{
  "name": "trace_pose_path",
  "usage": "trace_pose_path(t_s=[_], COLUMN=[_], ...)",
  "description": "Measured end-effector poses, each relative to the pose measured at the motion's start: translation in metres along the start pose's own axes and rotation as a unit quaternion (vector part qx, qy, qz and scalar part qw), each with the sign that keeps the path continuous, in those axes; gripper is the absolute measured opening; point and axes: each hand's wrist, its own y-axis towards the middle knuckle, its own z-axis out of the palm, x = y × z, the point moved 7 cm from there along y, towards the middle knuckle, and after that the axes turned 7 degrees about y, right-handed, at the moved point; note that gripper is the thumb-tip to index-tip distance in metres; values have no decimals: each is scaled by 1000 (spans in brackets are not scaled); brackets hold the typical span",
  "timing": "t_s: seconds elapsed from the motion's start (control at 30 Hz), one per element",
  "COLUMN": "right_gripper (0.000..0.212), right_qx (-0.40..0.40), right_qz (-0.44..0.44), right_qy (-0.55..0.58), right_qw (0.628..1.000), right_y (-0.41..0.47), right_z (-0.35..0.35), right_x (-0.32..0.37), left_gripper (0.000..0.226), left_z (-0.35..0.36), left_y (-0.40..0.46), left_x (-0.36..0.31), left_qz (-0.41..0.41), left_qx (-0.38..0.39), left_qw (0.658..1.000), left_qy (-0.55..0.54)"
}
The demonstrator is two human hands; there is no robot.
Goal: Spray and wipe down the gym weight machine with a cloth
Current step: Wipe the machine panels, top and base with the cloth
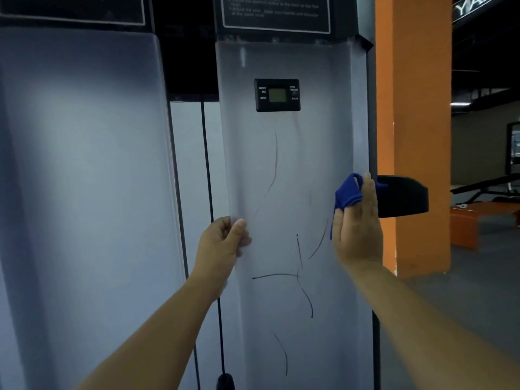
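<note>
two bare forearms rise from the lower edge of the view toward a pale grey shroud panel (284,192) of the gym weight machine. right hand (357,220) lies flat against the panel's right edge, fingers straight and pointing up, pressing a crumpled blue cloth (347,194) to the surface; the cloth bunches out past the fingers on their left side. left hand (222,243) curls round the panel's left edge, thumb on the front face and fingers wrapped behind it. thin dark scuff lines (281,275) cross the panel between and below the two hands. higher on the same panel sits a small black counter display (277,94) with a greenish screen, and above it a dark instruction placard (277,12) with blurred white text. left of the left hand, a black cable (208,170) hangs vertically in the gap before a second grey panel (81,178). just behind the right hand a black padded part (402,197) projects from the machine's side. beyond it stands an orange pillar (413,122), with an orange bench (475,218) on the grey floor further right.
</note>
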Motion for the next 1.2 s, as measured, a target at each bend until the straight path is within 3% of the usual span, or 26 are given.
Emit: trace_pose_path(t_s=[0.27,0.63,1.0,1.2], right_gripper=[58,56,57,57], right_qx=[-19,-13,-19,0], right_qz=[66,68,83,53], right_qy=[5,-99,41,49], right_qw=[998,993,996,997], right_y=[-37,-59,-68,-76], right_z=[5,19,49,63], right_x=[3,24,75,114], left_gripper=[14,22,23,25], left_z=[0,6,2,2], left_y=[0,-27,-30,-35], left_x=[9,40,38,37], left_qz=[-2,-54,-55,-62], left_qx=[14,11,17,17], left_qw=[1000,998,998,998], left_qy=[-3,-7,3,8])
